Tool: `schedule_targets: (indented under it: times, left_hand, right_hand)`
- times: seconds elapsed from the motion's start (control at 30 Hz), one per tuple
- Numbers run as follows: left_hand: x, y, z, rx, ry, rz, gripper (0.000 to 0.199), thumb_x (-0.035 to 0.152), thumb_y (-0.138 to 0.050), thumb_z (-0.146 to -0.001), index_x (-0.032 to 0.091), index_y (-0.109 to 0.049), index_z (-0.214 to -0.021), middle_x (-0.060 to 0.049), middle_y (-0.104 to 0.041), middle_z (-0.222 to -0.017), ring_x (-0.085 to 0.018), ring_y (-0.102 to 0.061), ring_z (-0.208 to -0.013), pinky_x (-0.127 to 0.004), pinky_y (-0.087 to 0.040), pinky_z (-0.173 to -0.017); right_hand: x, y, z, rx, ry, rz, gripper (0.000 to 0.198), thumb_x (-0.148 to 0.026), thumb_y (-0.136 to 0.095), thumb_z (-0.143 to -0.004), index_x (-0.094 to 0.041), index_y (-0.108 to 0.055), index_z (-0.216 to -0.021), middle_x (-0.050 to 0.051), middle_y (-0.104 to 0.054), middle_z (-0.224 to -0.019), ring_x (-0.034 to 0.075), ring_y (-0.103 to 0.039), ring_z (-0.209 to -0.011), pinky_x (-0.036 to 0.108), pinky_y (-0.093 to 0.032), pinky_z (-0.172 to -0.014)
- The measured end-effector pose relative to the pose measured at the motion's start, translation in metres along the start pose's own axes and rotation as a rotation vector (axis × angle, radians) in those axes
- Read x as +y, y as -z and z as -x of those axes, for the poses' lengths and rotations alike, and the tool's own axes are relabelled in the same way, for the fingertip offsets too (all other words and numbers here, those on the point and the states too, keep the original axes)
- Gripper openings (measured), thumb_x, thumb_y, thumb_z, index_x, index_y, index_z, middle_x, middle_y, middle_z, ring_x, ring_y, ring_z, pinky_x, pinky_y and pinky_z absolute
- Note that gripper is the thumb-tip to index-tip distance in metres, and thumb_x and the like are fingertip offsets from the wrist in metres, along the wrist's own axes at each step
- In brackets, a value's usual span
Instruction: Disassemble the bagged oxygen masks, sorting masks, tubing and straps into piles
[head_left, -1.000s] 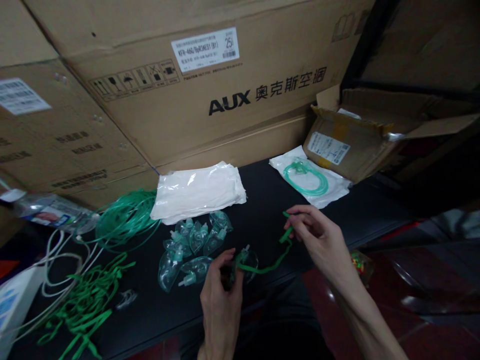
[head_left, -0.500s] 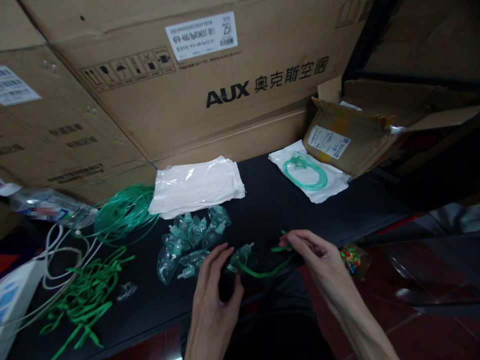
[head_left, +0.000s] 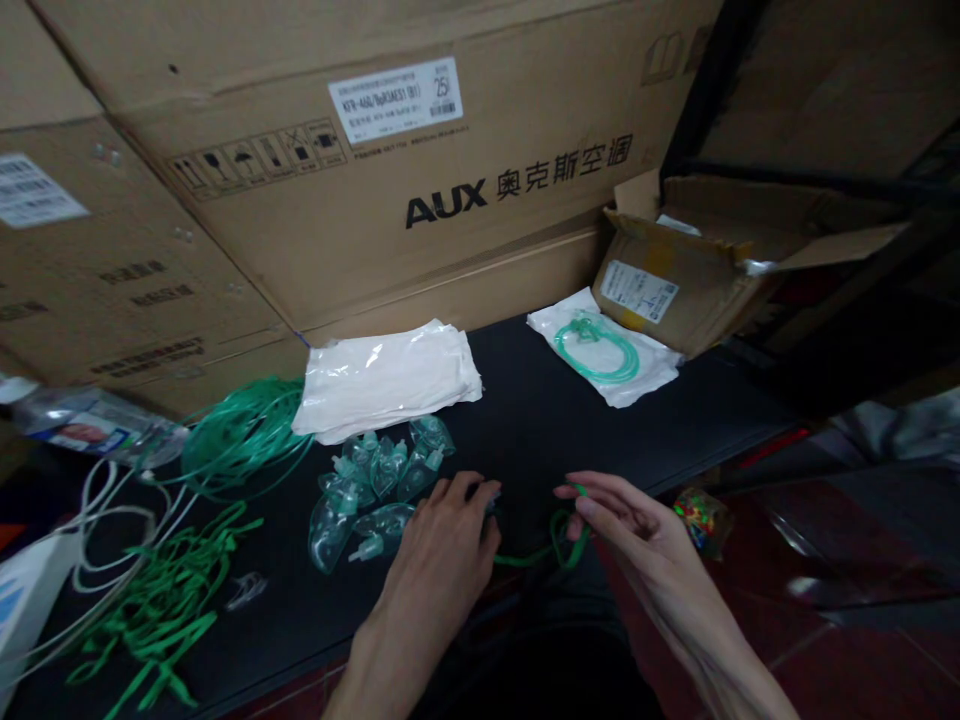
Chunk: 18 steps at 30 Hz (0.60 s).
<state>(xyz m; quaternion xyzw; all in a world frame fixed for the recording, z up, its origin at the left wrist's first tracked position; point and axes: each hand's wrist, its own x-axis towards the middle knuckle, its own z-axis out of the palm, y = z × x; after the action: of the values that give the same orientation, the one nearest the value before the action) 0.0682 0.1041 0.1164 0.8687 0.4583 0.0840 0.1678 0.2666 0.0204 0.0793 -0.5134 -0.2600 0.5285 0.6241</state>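
My left hand (head_left: 452, 530) is closed over a clear green oxygen mask near the table's front edge, and the fingers hide most of it. A green elastic strap (head_left: 525, 560) runs from that mask to the right. My right hand (head_left: 630, 520) pinches the strap between thumb and fingers, with a loop hanging below the fingertips. Just left of my left hand lie several similar masks (head_left: 390, 466) in a cluster, their connectors sticking out. A tangle of loose green straps (head_left: 169, 590) rests at the table's left side.
White plastic packets (head_left: 386, 380) are stacked behind the masks. Green tubing (head_left: 244, 430) lies coiled near a bottle (head_left: 97, 418) and white cables (head_left: 112, 515). On the right, a packet with coiled tubing (head_left: 607, 355) sits before an open carton (head_left: 675, 270). Large cardboard boxes (head_left: 262, 230) line the back.
My left hand has moved from open beside the mask to closing over it. My right hand has drawn the strap into a loop. The view has shifted slightly.
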Motion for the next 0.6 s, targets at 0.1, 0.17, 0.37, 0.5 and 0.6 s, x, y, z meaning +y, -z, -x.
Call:
schedule_targets:
  times: [0.1,0.17,0.37,0.5,0.6]
  left_hand:
    - [-0.005,-0.004,-0.002,0.038,0.051,0.045,0.033,0.008,-0.061,-0.087,0.023,-0.075,-0.113,-0.012,-0.077,-0.112,-0.035,-0.076,-0.097,-0.045,-0.060,-0.082]
    - [-0.008,-0.005,-0.001,0.081,0.097,0.109,0.026,0.014,-0.059,-0.093,0.023,-0.070,-0.115,-0.011,-0.078,-0.110,-0.034,-0.078,-0.096,-0.044,-0.060,-0.082]
    - [-0.016,-0.007,0.011,0.235,0.254,0.522,0.024,0.035,-0.053,-0.103,0.026,-0.050,-0.125,-0.011,-0.079,-0.116,-0.026,-0.076,-0.111,-0.040,-0.058,-0.091]
    - [-0.015,-0.010,0.026,0.211,0.352,0.896,0.040,0.042,-0.059,-0.098,0.026,-0.054,-0.134,-0.009,-0.077,-0.118,-0.025,-0.074,-0.108,-0.035,-0.059,-0.082]
    - [-0.012,-0.012,0.038,0.197,0.377,0.898,0.032,0.044,-0.066,-0.092,0.024,-0.070,-0.116,-0.008,-0.077,-0.116,-0.026,-0.072,-0.109,-0.035,-0.057,-0.088]
  right_hand:
    - [-0.005,-0.002,0.007,0.001,-0.015,-0.087,0.025,-0.039,-0.086,-0.085,-0.021,-0.080,-0.101,0.008,-0.081,-0.098,0.014,-0.068,-0.068,0.027,-0.052,-0.068]
    - [-0.007,-0.003,0.011,0.000,-0.025,-0.146,0.019,-0.038,-0.084,-0.088,-0.022,-0.078,-0.093,0.005,-0.079,-0.090,0.012,-0.066,-0.066,0.024,-0.050,-0.065]
    - [-0.018,-0.006,0.023,-0.137,-0.095,-0.224,0.034,-0.031,-0.083,-0.088,-0.030,-0.074,-0.120,0.001,-0.074,-0.098,0.006,-0.059,-0.045,0.024,-0.046,-0.052]
    - [-0.023,-0.013,0.029,-0.266,-0.152,-0.183,0.031,-0.034,-0.081,-0.091,-0.028,-0.078,-0.121,0.005,-0.074,-0.103,0.014,-0.071,-0.065,0.029,-0.054,-0.066]
    - [-0.020,-0.023,0.029,-0.305,-0.132,-0.173,0.016,-0.040,-0.078,-0.092,-0.024,-0.082,-0.094,0.005,-0.075,-0.099,0.013,-0.069,-0.062,0.028,-0.054,-0.062]
